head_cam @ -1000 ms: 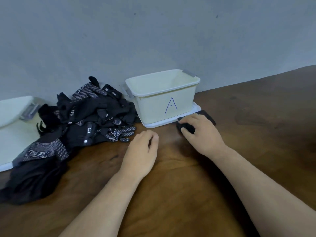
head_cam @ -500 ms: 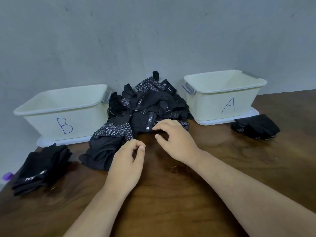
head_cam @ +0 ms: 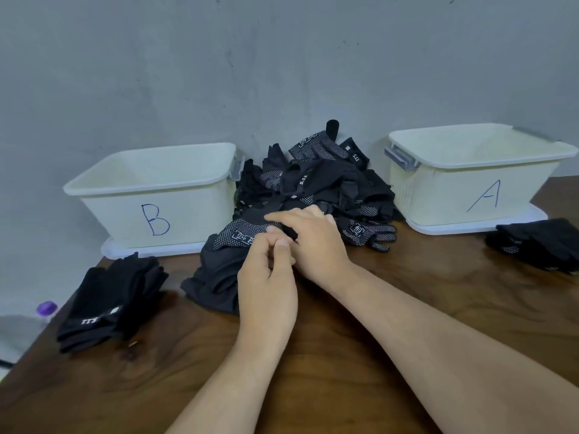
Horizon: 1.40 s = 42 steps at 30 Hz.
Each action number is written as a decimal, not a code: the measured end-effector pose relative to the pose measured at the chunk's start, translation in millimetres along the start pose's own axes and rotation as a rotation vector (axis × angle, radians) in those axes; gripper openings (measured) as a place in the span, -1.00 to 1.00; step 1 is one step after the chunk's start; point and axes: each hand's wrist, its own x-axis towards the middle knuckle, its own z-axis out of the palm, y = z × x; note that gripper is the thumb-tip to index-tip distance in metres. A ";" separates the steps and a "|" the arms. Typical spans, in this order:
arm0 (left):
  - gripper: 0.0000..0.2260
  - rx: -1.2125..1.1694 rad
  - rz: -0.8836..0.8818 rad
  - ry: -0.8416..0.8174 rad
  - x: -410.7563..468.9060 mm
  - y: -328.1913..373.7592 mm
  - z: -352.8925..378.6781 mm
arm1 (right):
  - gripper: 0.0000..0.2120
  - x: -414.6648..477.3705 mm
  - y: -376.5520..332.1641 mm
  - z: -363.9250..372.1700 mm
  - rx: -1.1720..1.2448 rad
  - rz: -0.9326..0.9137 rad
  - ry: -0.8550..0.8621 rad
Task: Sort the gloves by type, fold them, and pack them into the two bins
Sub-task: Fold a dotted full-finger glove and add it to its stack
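Pinching right grip (head_cam: pixel 313 242): it lies across the near edge of the heap, forefinger stretched out and thumb tucked beneath, with a fold of black cloth from the dotted glove (head_cam: pixel 238 236) nipped between them.
Left grip (head_cam: pixel 268 286): just nearer the body than the right grip and touching it, fingers curled in tight at the glove's hem. I cannot tell whether they hold any cloth.
Dotted glove: right at the fingertips of both grips, logo patch up, draped over plain black gloves at the front of the heap.
Glove pile (head_cam: pixel 316 183): straight beyond the grips, a black tangle heaped against the grey wall (head_cam: pixel 282 57).
Bin B (head_cam: pixel 194 214): beyond and out to the left grip's side, just beside the pile, standing on a white lid.
Bin A (head_cam: pixel 438 195): beyond and out to the right grip's side, also just beside the pile, also on a white lid.
Left stack (head_cam: pixel 106 305): folded black gloves well out from the left grip, in front of bin B.
Right stack (head_cam: pixel 539 245): folded black gloves far out from the right grip, in front of bin A.
Counter (head_cam: pixel 141 386): dark wood under both forearms.
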 end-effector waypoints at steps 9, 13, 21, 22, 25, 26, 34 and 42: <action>-0.70 -0.025 0.048 -0.021 -4.3 5.5 -0.6 | -0.71 -33.2 -4.5 -66.7 0.632 0.100 0.148; -0.74 0.013 0.159 -0.074 -12.3 11.1 0.7 | -0.74 -69.1 9.1 -111.0 0.869 0.227 0.230; -0.62 -0.015 -0.020 -0.439 -24.3 13.6 13.4 | -0.68 -105.7 26.6 -150.3 1.110 0.343 0.031; -0.55 -0.071 -0.073 -0.491 -26.0 13.7 13.3 | -0.67 -104.6 25.9 -151.5 1.172 0.375 -0.030; -0.51 -0.220 -0.232 -0.540 -26.1 12.4 16.6 | -0.64 -104.9 29.1 -146.0 1.156 0.467 -0.176; -0.52 -0.225 -0.258 -0.525 -24.1 10.8 18.1 | -0.63 -105.5 32.9 -142.6 1.078 0.484 -0.212; -0.68 0.412 0.150 -0.393 -18.4 -10.2 16.3 | -0.71 -106.7 71.0 -135.8 0.262 0.412 -0.097; -0.62 0.524 0.442 -0.521 -20.8 -5.3 12.1 | -0.77 -107.5 82.1 -132.3 0.150 0.366 -0.139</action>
